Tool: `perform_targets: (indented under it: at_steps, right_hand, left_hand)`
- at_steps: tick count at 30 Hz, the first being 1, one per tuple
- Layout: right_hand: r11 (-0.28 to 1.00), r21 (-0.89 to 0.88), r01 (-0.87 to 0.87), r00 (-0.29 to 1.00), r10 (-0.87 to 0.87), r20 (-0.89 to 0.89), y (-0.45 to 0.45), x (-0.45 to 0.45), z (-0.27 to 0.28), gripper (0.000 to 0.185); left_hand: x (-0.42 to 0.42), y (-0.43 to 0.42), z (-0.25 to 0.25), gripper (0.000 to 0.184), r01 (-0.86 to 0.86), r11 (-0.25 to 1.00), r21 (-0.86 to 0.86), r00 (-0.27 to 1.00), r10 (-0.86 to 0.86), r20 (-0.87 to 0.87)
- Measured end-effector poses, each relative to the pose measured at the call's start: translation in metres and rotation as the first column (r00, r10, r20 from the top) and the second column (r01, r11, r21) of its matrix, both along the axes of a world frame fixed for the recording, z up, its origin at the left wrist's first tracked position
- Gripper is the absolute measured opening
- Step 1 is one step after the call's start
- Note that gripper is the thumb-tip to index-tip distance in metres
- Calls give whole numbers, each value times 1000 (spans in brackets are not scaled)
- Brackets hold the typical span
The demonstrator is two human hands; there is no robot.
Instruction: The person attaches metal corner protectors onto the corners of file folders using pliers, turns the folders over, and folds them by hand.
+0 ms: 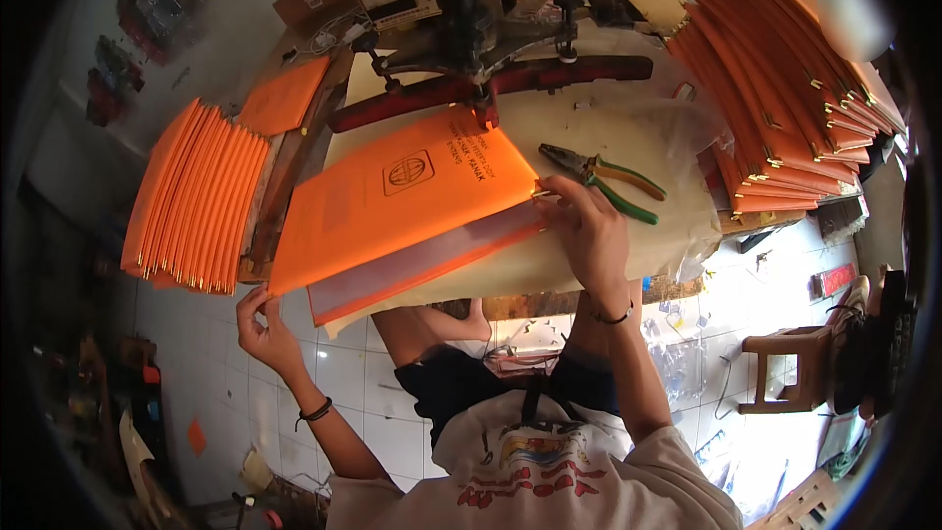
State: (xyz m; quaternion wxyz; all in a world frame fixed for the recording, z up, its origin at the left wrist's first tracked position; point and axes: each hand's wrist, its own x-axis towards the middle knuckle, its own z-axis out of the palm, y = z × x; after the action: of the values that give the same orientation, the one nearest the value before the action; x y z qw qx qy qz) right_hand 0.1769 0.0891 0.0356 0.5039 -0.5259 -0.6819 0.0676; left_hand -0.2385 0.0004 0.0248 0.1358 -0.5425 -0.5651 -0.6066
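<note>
An orange folder [363, 201] with black print lies tilted on the worktable, its front cover slightly raised over a pale inner side. My left hand [267, 334] pinches the cover's near left corner between thumb and fingers. At the cover's right corner, my right hand [587, 231] grips the edge beside a small gold metal corner. Just beyond that hand are pliers [608, 182] with green and yellow handles, lying with their jaws apart. The red bar of a black press [579, 74] stands at the folder's far edge.
A row of orange folders [201, 201] stands at the left, with another orange folder [285, 96] behind it. Tall stacks of orange folders [775, 88] rise at the right. Beige paper [653, 226] covers the tabletop. A small brown stool [785, 368] is on the tiled floor.
</note>
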Motion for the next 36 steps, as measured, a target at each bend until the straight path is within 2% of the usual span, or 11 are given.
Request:
perform_targets:
  at_steps: [4, 7, 10, 13, 16, 18, 23, 26, 29, 32, 36]
  right_hand:
    - [998, 51, -32, 998, 35, -50, 4, -2, -2, 20]
    - [987, -76, -139, 961, 116, -250, 3, -1, 10, 23]
    - [970, 76, -232, 964, 239, -120, 26, 11, 14, 25]
    - [899, 276, -341, 940, 319, 121, 49, 19, 32, 21]
    - [843, 330, -425, 890, 322, 324, 55, 30, 34, 21]
    - [828, 313, -465, 873, 370, 318, 49, 30, 27, 28]
    - [871, 255, -420, 894, 350, 278, 46, 26, 14, 24]
    - [859, 301, -414, 890, 312, 331, 49, 26, 9, 29]
    - [858, 321, -400, 891, 282, 356, 53, 28, 3, 28]
    - [839, 364, -405, 880, 251, 403, 55, 32, 1, 28]
    - [854, 319, -412, 881, 285, 377, 57, 39, -7, 25]
  left_hand:
    - [1, 7, 8, 17, 45, 998, 39, 995, -48, 88]
    - [-2, 8, 12, 17, 73, 996, 44, 992, -77, 102]
    - [-10, 9, 10, 18, 93, 994, 50, 992, -97, 76]
    - [-11, 8, 8, 19, 102, 994, 46, 987, -107, 121]
    - [-4, 9, 7, 20, 134, 989, 56, 977, -142, 161]
    - [-6, 8, 6, 20, 136, 988, 73, 985, -143, 98]
    - [6, -7, 4, 19, 54, 998, 46, 999, -53, -4]
    - [12, -20, 10, 20, 33, 993, -110, 999, -31, 23]
    - [11, -28, 7, 23, 34, 985, -170, 999, -36, -5]
    - [10, -30, -5, 26, 49, 988, -146, 993, -32, 117]
    - [10, -27, -10, 28, 34, 988, -149, 995, -19, 102]
